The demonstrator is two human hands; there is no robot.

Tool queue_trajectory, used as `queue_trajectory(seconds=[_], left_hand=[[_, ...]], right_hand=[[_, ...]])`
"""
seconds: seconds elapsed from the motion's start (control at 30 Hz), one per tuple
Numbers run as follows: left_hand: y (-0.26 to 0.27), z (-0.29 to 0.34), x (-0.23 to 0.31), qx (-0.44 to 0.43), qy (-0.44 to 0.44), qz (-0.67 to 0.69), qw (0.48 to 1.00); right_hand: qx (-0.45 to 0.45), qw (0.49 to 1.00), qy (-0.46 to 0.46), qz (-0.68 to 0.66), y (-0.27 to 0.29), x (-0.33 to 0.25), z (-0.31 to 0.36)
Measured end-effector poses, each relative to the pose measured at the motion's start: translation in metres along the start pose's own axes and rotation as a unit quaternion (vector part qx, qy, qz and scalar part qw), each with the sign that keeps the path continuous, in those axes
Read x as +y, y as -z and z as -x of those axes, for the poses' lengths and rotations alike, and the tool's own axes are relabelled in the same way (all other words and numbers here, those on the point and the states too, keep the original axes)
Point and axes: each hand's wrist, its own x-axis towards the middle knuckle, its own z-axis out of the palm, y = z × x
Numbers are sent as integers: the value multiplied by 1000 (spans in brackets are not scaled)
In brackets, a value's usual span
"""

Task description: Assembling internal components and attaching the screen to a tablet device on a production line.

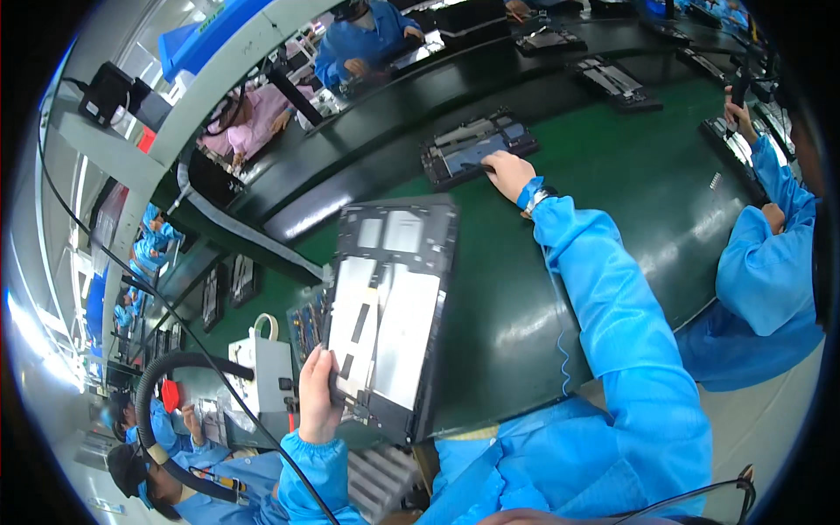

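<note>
My left hand [320, 395] grips the lower left side of an opened tablet [402, 332], raised and tilted, with its silver battery panels and black frame facing up. My right arm reaches out over the green bench. At its end, my right hand [510, 178] pinches the near edge of a second opened tablet [472, 144], which lies flat with a bluish panel and black border. A wristband with a coiled blue cord [563, 350] circles my right wrist.
Several similar units, one being the far tablet [617, 83], lie along the green bench [516, 289]. A white box [262, 372] with a black hose [162, 411] stands at left. A co-worker's blue sleeve [757, 271] is at right; other people sit across and at lower left.
</note>
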Motion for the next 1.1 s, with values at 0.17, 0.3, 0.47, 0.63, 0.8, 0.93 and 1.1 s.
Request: queue_trajectory(seconds=[0.17,0.3,0.47,0.63,0.8,0.93,1.1], left_hand=[[-20,-9,-15,-70,13,-77,994],[-38,-32,-34,-119,19,-143,982],[-55,-22,-44,-105,-241,-374,890],[-56,44,-70,-107,-364,-615,691],[-43,64,-109,-23,-372,-677,634],[-36,79,-107,-9,-352,-650,673],[-29,74,-101,-11,-303,-596,743]], right_hand=[[-421,427,-221,-769,95,-44,25],[-358,703,-176,-589,172,-77,89],[-268,664,-345,-607,203,-70,165],[-178,687,-372,-598,204,-88,200],[-193,936,-206,-211,191,-94,211],[-212,965,-98,-120,222,-111,216],[-261,944,-108,-169,221,-119,221]])
